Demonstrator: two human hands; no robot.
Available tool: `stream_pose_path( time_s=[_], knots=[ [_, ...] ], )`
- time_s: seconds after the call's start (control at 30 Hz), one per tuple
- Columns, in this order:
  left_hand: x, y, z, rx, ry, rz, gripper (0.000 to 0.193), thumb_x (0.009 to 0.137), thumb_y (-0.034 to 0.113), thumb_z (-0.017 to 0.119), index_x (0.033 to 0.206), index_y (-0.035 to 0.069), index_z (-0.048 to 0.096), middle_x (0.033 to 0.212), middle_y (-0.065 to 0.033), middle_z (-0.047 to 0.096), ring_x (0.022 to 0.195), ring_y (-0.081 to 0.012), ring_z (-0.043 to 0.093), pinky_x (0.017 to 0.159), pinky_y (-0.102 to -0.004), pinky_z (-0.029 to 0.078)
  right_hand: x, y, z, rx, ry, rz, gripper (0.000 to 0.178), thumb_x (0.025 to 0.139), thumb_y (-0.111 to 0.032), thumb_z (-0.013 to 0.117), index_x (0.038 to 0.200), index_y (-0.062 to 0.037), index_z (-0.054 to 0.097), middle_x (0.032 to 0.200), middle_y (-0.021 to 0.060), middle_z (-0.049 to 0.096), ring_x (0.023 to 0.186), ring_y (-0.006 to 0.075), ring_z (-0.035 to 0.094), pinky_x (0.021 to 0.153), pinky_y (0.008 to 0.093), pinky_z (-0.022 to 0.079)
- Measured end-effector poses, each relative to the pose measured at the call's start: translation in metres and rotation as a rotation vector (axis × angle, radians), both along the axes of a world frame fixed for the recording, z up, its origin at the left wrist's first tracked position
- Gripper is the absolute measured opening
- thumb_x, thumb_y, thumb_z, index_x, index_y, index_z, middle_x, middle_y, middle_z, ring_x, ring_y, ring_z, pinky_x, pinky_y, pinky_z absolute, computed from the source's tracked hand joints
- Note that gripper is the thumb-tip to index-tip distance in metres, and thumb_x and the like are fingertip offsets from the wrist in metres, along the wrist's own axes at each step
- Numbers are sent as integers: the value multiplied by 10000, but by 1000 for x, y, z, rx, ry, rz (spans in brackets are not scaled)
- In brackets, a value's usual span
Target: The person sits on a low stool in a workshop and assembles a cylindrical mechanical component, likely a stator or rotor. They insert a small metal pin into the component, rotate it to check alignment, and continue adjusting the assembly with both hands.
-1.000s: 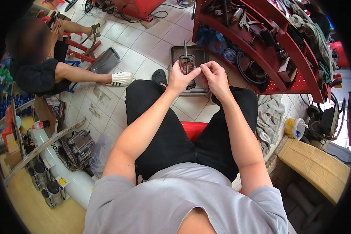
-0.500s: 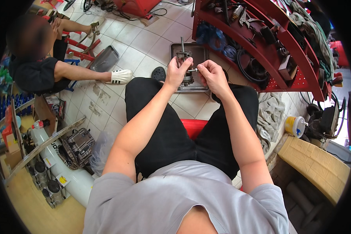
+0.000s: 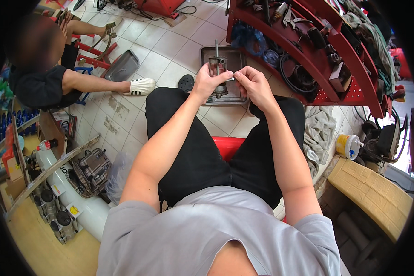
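And here's the left hand (image 3: 206, 83), curled round a metal part (image 3: 220, 64) over a grey tray (image 3: 237, 57), fingers bent in behind the metal, thumb stretched out toward the right. What a piece it is: dull grey and dark, built like a round cage, a slim rod (image 3: 216, 48) standing straight up out of the top, a reddish-brown tint about the middle and a wide round collar (image 3: 221, 91) at the foot. It's closer to the tray's left edge than its right, the rod's tip showing past the far edge, the collar down toward the near edge; whether that foot rests on the tray or hangs just above it, there's no telling from here. Over to the right hand (image 3: 257, 89), and it's a tight pinch, thumb and forefinger closed on a small pale pin (image 3: 233, 77), right beside the tip of the left thumb. The tray lies on the tiled floor (image 3: 170, 50), its right edge near a red shelf (image 3: 354, 102) loaded with tools (image 3: 287, 18), while off to the left sits a second person (image 3: 41, 87), one white shoe (image 3: 142, 86) on the tiles.
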State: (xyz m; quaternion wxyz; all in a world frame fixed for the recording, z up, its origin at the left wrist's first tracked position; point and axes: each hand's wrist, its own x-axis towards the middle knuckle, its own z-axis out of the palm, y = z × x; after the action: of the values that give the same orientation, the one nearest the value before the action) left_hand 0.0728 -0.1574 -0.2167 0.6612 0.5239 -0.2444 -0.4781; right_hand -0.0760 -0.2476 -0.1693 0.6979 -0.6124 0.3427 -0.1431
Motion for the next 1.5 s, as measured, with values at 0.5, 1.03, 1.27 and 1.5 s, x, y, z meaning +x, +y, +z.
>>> stream_pose_path(
  time_s=[0.5, 1.03, 1.27, 1.5],
  knots=[
    [2, 1, 7, 16, 282, 26, 313, 784, 111, 756, 1006, 30, 552, 877, -52, 641, 792, -129, 627, 718, -271, 513, -1, -5, -7, 2, -69, -116, 192, 917, -218, 625, 890, -34, 579, 717, 10, 595, 581, 61, 531, 489, 209, 401],
    [-4, 2, 4, -11, -44, 50, 307, 748, 31, 771, 975, 33, 564, 899, -71, 666, 792, -121, 634, 749, -261, 512, -2, -7, -10, 45, -61, -114, 178, 935, -205, 596, 927, -28, 572, 720, 16, 595, 560, 77, 545, 467, 214, 412],
    [-5, 2, 8, 32, -100, 67, 307, 732, 53, 790, 936, 50, 560, 857, -38, 647, 765, -94, 610, 725, -241, 498, -8, -10, -10, 32, -41, -26, 178, 917, -196, 612, 943, -23, 575, 720, 17, 600, 593, 91, 579, 487, 216, 443],
    [-6, 2, 8, 64, -151, 57, 312, 722, 78, 804, 911, 55, 557, 794, 3, 594, 713, -88, 598, 669, -230, 492, -7, -11, -7, -235, 163, 21, 188, 898, -192, 629, 861, -16, 574, 671, 1, 578, 566, 68, 567, 477, 217, 429]
  ],
)
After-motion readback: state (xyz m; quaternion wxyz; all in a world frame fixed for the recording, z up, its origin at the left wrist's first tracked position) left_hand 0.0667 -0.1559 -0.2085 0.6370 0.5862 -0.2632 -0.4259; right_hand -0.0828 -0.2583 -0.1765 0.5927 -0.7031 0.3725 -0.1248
